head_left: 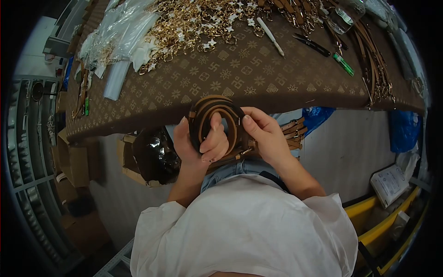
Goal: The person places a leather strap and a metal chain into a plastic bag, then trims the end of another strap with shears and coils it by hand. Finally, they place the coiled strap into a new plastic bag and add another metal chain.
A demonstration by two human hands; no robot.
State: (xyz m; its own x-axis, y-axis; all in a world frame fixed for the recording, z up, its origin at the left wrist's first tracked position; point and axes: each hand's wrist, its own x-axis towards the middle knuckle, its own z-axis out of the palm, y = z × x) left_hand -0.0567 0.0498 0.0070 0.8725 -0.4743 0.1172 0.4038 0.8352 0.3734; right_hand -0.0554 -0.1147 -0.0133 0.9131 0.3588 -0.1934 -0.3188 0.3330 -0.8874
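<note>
A coiled leather strap (215, 102), dark brown with tan edges, is held upright in front of the table edge. My left hand (201, 145) wraps around the coil's left side, with fingers curled through its middle. At the right side, my right hand (266, 130) pinches the coil's outer layer between thumb and fingers. Just below my hands, more brown straps with gold-coloured buckles (249, 150) lie across my lap. Further straps (294, 129) show beyond my right wrist. Part of the coil is hidden behind my fingers.
On the brown patterned tablecloth (221, 74) are a pile of gold clasps with white stars (198, 23), plastic bags (124, 32), a white pen (271, 37), a black knife (311, 45), a green lighter-like item (343, 64) and hanging straps (373, 60). A cardboard box (74, 159) stands left.
</note>
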